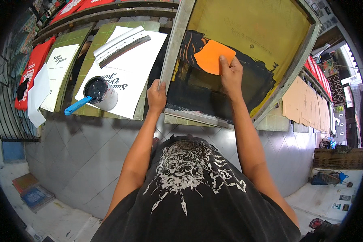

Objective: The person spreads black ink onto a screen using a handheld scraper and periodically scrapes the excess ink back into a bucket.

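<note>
A screen-printing frame (169, 48) with yellow-green mesh lies tilted before me. Black ink (213, 94) is smeared over its lower left part. My right hand (231, 76) pinches an orange plastic scraper (214, 56), whose left side lies over the inked mesh; ink streaks run beside it. My left hand (156, 97) is closed round the frame's left rail near the lower corner. Left of it stands a tub of black ink (105, 94) with a blue-handled tool (77, 105) in it. Behind the tub, a metal-backed squeegee (121, 45) with an ink-stained blade rests on white paper.
Printed white paper (147, 60) lies under the tub on a green board (105, 32). Further left are another printed sheet (60, 66) and red fabric (38, 56). Brown cardboard (306, 103) lines the right side. Grey floor tiles (80, 157) show below the boards.
</note>
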Available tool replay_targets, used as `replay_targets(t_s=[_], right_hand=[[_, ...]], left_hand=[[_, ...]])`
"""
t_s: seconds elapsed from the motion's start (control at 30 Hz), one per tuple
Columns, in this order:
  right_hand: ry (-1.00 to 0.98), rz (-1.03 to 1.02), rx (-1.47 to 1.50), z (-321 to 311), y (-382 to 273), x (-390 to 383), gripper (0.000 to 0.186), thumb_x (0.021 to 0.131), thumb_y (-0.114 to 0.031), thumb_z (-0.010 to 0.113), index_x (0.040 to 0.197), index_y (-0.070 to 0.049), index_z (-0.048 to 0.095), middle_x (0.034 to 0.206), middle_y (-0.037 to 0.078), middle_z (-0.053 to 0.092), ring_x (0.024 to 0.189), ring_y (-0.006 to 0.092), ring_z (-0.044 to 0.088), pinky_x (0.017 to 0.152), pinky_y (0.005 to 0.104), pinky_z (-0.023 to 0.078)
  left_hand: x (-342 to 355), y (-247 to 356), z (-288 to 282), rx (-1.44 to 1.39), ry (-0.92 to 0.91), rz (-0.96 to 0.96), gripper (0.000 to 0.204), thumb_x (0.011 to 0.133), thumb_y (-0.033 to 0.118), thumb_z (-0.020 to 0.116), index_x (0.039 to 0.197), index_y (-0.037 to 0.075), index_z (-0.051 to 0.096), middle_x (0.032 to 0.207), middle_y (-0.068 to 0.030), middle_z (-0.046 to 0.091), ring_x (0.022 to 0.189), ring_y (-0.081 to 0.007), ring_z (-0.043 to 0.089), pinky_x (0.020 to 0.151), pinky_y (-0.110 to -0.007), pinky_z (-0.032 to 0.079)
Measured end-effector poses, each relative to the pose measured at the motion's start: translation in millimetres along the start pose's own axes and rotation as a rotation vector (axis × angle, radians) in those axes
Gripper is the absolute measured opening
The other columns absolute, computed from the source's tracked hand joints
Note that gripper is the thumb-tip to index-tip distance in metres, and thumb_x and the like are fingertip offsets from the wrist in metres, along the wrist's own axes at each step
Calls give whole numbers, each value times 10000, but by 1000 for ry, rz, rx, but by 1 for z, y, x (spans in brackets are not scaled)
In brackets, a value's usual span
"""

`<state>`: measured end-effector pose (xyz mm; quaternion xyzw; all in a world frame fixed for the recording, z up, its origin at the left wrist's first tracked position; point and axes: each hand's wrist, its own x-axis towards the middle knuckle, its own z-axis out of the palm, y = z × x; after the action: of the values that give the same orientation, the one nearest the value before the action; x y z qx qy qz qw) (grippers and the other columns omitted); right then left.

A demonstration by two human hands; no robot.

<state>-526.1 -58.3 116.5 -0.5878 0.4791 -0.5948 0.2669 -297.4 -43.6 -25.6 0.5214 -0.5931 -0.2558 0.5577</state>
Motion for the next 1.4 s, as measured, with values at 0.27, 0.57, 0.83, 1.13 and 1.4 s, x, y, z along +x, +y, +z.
replay_targets(t_s=[0.27,0.57,0.83,1.13,1.4], right_hand=[[99,163,-240,-114,-4,-68,195,962,-193,585,976,-3,622,818,-23,600,703,42,511,616,208,418],[208,286,-669,-254,-3,-189,233,952,-165,581,1024,47,644,874,82,693,797,133,633,732,278,498],[88,307,-705,-233,30,-193,181,921,-129,602,991,22,671,831,105,710,762,128,659,693,266,498],[8,275,-658,-158,49,-179,162,908,-157,615,962,-17,677,703,112,653,632,152,621,599,286,471],[-76,177,-612,-51,43,-147,188,886,-198,623,869,-12,643,661,196,585,571,324,593,524,371,440]], left_hand=[[1,-8,6,74,29,6,348,984,301,489,882,-22,570,727,-233,568,676,-396,570,608,-416,434],[4,-16,9,86,17,-15,413,994,324,480,790,-34,497,629,-147,432,594,-223,409,569,-378,375],[5,-22,11,4,20,-9,427,1011,300,460,707,7,390,583,-46,325,584,-127,327,513,-328,310],[3,-14,9,-48,4,-15,370,1016,232,425,725,4,408,652,-29,357,658,-124,355,587,-308,337],[3,-16,7,-169,9,52,494,1008,281,247,1048,-50,612,890,-179,661,820,-299,611,770,-380,453]])
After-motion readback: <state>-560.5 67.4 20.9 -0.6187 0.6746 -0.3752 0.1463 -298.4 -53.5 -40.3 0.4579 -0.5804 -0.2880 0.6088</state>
